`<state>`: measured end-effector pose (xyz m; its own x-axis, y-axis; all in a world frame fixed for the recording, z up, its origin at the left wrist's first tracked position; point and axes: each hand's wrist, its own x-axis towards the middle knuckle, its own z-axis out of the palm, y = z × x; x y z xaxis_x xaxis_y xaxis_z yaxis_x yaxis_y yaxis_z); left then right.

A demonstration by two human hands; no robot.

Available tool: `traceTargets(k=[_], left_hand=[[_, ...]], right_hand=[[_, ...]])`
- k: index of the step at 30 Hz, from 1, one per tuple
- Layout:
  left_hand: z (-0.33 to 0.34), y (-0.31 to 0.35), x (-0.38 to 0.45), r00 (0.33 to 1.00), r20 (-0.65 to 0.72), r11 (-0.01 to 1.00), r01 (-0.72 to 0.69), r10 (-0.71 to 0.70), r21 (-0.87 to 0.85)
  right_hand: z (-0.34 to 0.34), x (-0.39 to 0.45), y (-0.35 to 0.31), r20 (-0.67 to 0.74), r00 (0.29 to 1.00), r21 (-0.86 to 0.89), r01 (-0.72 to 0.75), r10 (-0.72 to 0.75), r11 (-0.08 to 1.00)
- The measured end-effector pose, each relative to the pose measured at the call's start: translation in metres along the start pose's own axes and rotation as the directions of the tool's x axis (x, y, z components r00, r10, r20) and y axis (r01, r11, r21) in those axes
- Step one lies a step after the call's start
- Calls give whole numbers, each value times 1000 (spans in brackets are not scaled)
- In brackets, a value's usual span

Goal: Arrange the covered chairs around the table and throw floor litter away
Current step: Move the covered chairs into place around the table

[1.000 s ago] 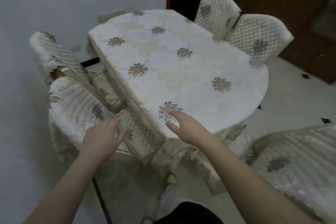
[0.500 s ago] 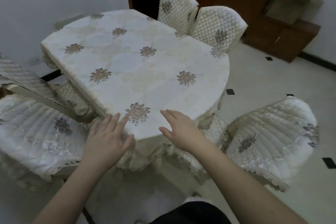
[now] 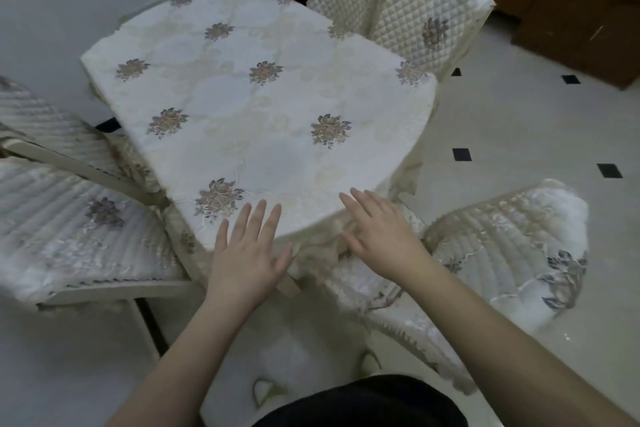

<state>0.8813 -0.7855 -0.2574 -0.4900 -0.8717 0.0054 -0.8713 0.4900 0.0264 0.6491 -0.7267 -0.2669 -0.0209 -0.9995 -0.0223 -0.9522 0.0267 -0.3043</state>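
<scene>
Head view, the only one supplied. We found the counter, covered in a cream floral cloth, standing close to the wall at its far side. Two quilted chairs stood side by side at the far right edge, backs upright and touching the counter's rim; we judged these already placed. At the left, two ribbed covered chairs sat against the counter's left edge, the nearer one with its seat partly tucked under the cloth's overhang. We judged them roughly in position, though their alignment could not be confirmed from this angle. The near-right chair stood at an angle beside the counter's rounded near corner, its seat towards us and its back turned outward; we judged it not yet squared up.

Our left hand was held flat over the near edge of the counter, fingers straight and spread, gripping nothing. Our right hand was likewise flat with fingers extended, over the cloth's lace fringe at the near corner, holding nothing. Whether either palm pressed on the cloth we could not tell.

On the tiled floor we saw only dark inlaid squares and no certain litter. We judged the litter step unverified, and the near-right chair the outstanding item.
</scene>
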Motion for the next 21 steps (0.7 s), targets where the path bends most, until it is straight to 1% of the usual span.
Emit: traceTargets(k=[5,9,13,18,21], left_hand=[[-4,20,-5,999,-51,999,-6,8,34],[3,24,-11,998,-63,1000,-20,21,16],[14,35,-15,996,-57,997,-65,62,-53],[29,69,-22,990,-56,986,-138,133,-93],[37,90,-31,985,-45,981,-168,164,-100]], right_hand=[[-9,1,13,-26,999,4,31,-31,1000],[-12,-7,9,-34,999,-29,38,-38,999],[-14,-30,9,-32,999,-39,3,-5,999],[-15,-60,25,-6,999,-126,-40,40,991],[-18,-76,36,-29,998,-145,-50,47,988]])
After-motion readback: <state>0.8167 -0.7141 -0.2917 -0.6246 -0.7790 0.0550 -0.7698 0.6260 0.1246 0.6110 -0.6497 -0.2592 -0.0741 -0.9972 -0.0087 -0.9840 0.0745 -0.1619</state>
